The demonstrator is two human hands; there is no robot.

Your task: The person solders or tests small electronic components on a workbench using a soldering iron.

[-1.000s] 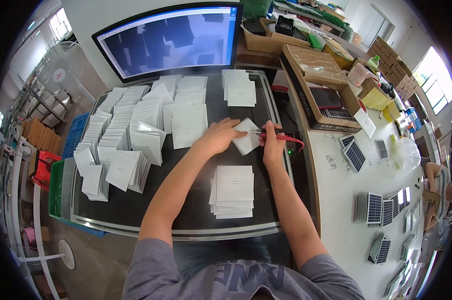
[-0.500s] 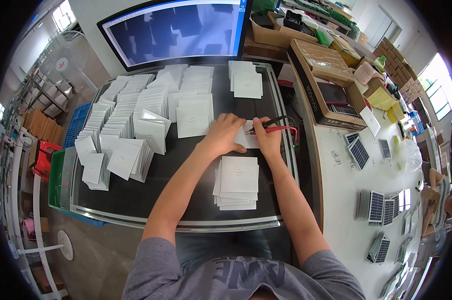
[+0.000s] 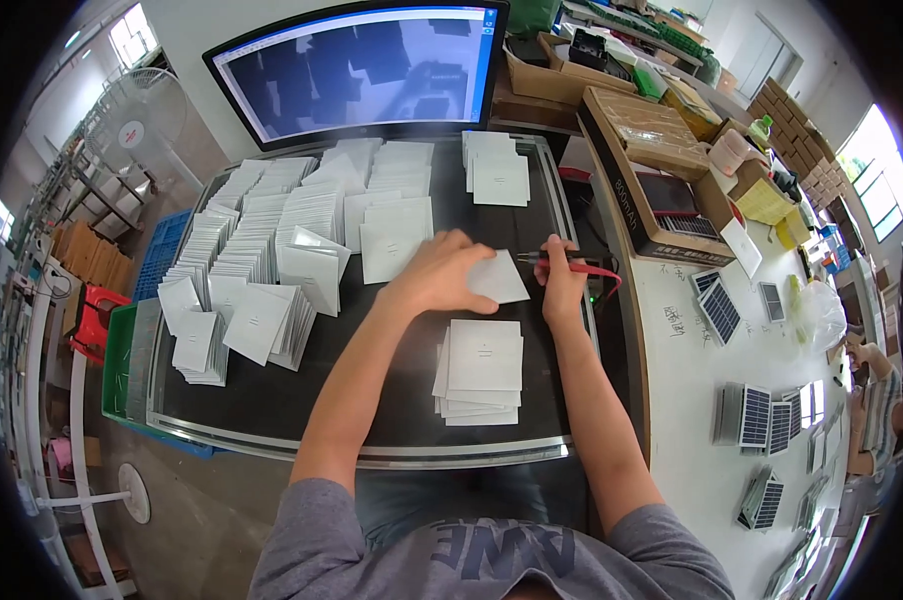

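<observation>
White panel (image 3: pixel 502 279) partly behind left hand (image 3: pixel 439 274)

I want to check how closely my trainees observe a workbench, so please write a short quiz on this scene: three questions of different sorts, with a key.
1. Multiple choice: the right hand holds probes in which colours?
A) blue and white
B) red and black
C) green and yellow

2. True or false: the thumb and fingers of the left hand bracket a white square.

3. Short answer: what things with dark, gridded faces lie on the white table at the right?

Key
1. B
2. True
3. Small solar panels
</observation>
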